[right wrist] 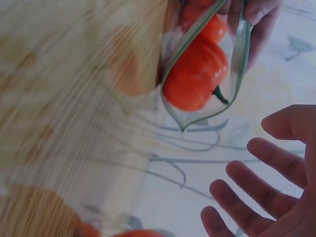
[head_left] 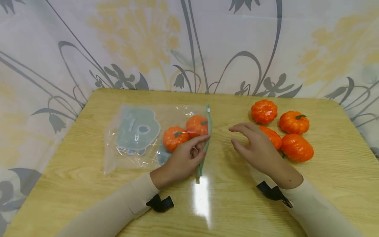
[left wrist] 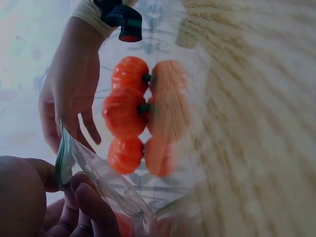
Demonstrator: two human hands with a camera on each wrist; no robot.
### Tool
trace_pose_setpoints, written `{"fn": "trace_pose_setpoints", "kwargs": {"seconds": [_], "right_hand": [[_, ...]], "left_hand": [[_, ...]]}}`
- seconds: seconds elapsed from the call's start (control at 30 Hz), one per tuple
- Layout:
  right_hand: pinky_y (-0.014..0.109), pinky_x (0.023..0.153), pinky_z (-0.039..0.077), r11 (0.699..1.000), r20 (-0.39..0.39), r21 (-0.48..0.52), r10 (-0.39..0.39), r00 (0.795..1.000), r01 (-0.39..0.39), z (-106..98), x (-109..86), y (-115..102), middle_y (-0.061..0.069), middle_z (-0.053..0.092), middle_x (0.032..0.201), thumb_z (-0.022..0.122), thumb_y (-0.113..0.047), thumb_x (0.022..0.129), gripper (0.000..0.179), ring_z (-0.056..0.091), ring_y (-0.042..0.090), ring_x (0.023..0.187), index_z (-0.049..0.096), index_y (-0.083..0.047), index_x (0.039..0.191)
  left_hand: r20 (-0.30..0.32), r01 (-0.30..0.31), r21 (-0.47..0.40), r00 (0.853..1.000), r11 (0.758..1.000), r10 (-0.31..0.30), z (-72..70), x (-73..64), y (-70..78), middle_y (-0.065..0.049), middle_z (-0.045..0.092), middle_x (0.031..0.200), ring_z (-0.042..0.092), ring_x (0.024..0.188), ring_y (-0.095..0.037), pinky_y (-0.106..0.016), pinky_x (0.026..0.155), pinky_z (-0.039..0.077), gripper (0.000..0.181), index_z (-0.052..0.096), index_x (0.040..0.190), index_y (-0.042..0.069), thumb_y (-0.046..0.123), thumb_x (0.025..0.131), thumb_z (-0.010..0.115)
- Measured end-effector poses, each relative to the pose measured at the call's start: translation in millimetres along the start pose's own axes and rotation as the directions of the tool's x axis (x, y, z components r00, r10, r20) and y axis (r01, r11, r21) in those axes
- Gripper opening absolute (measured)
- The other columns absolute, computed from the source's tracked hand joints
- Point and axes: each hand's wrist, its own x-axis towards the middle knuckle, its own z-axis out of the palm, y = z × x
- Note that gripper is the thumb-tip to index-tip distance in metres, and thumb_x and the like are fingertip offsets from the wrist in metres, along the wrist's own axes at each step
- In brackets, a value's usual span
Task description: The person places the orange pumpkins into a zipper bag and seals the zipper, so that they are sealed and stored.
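Observation:
A clear zip bag with a pale green cartoon print lies flat on the table, its green-edged mouth towards the right. Two orange toy pumpkins with green stems show inside it. My left hand pinches the bag's edge between thumb and fingers, and the left wrist view shows the green zip strip in that pinch. In the right wrist view the mouth gapes, with a pumpkin just inside. My right hand, holding nothing, hovers between the bag and the loose pumpkins, fingers spread apart.
Several loose pumpkins sit grouped on the table's right side, one partly hidden behind my right hand. The wooden table meets a flower-patterned cloth at its back edge. Black straps are on both wrists.

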Motion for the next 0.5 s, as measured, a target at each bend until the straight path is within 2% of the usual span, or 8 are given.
{"fn": "trace_pose_setpoints", "kwargs": {"seconds": [0.13, 0.3, 0.37, 0.5], "right_hand": [[0.052, 0.094, 0.050, 0.999, -0.036, -0.048, -0.020, 0.999, 0.018, -6.6, -8.8, 5.0, 0.014, 0.062, 0.124, 0.074, -0.003, 0.086, 0.032, 0.055, 0.032, 0.118, 0.069, -0.005, 0.118], [0.060, 0.096, 0.046, 0.996, -0.068, -0.082, -0.032, 0.997, 0.027, -19.3, -8.9, 12.4, 0.021, 0.057, 0.130, 0.077, -0.002, 0.082, 0.041, 0.050, 0.042, 0.123, 0.067, -0.003, 0.122], [0.064, 0.099, 0.043, 0.994, -0.035, -0.108, -0.018, 0.999, 0.014, -23.9, -7.5, 16.1, 0.023, 0.054, 0.135, 0.078, -0.004, 0.082, 0.047, 0.047, 0.045, 0.125, 0.064, -0.004, 0.127], [0.070, 0.103, 0.036, 0.983, 0.077, -0.182, 0.038, 0.996, -0.024, -30.1, -6.6, 24.2, 0.026, 0.046, 0.143, 0.080, -0.012, 0.083, 0.059, 0.042, 0.049, 0.130, 0.057, -0.008, 0.137]], "left_hand": [[0.019, 0.010, -0.014, 1.000, 1.000, -0.010, 0.4, 0.1, 0.2, -0.005, 0.056, 0.093, 0.053, 0.074, -0.014, -0.018, 0.063, 0.047, 0.046, 0.051, 0.144, 0.006, 0.005, 0.098, 0.057], [0.011, -0.006, -0.015, 1.000, 1.000, 0.007, -1.2, 1.9, 1.8, -0.005, 0.056, 0.094, 0.052, 0.075, -0.015, -0.018, 0.064, 0.047, 0.046, 0.052, 0.144, 0.006, 0.005, 0.098, 0.057], [0.007, -0.004, -0.019, 1.000, 1.000, 0.004, -1.2, 1.7, 1.3, -0.005, 0.056, 0.095, 0.052, 0.075, -0.015, -0.018, 0.065, 0.047, 0.046, 0.052, 0.144, 0.006, 0.005, 0.098, 0.057], [0.013, 0.006, -0.025, 1.000, 1.000, -0.006, -0.4, 0.6, 0.0, -0.006, 0.056, 0.097, 0.052, 0.076, -0.014, -0.017, 0.067, 0.047, 0.045, 0.051, 0.144, 0.004, 0.005, 0.099, 0.057]]}}
